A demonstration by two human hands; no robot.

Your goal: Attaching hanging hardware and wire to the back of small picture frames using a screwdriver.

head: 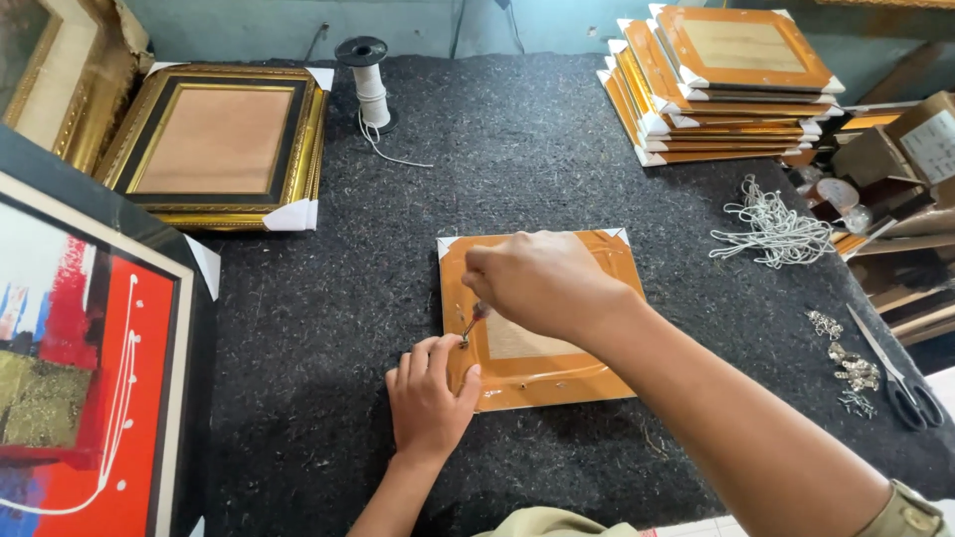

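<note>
Fingers of right hand (542, 278) pinch a small tool (472, 321); left hand (428, 393) fingers press the orange frame (557, 370).

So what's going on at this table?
A person is working on the back of a small orange frame lying face down on a dark felt table. The left hand presses on the frame's left edge, while the right hand holds a thin tool with its tip at that same edge. More frames are stacked at the far right. A spool of cord, cut cords, small metal hangers and scissors lie nearby.
</note>
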